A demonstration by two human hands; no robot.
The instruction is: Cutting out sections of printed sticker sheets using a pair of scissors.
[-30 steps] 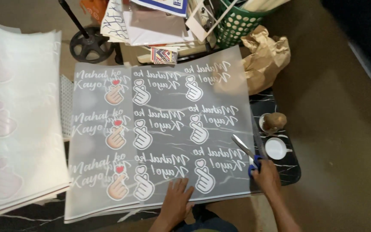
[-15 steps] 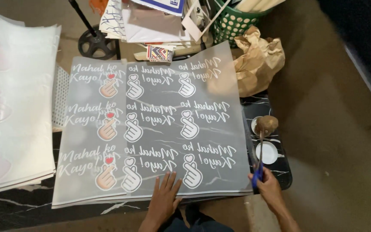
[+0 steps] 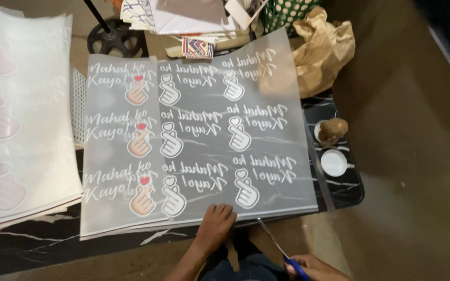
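A large translucent film sheet (image 3: 246, 135) printed with rows of white finger-heart hands and script lies on a black marble-pattern table (image 3: 347, 190). It overlaps a second sheet (image 3: 113, 156) whose hand prints are coloured with red hearts. My left hand (image 3: 215, 225) presses flat on the top sheet's near edge. My right hand (image 3: 311, 266) is at the bottom edge of view, holding blue-handled scissors (image 3: 276, 243) whose blades point up toward the sheet's near right corner. A narrow strip (image 3: 320, 166) lies along the sheet's right edge.
A thick stack of similar printed sheets (image 3: 22, 114) lies at the left. A crumpled brown paper bag (image 3: 321, 49), a small white lid (image 3: 334, 162) and a brown lump in a cup (image 3: 332, 130) sit at the right. Papers, a green dotted basket and a black stand base crowd the far side.
My right hand with the scissors has come back from the sheet's right edge toward me, below the table edge. My left hand has shifted right along the near edge. The view moved lower.
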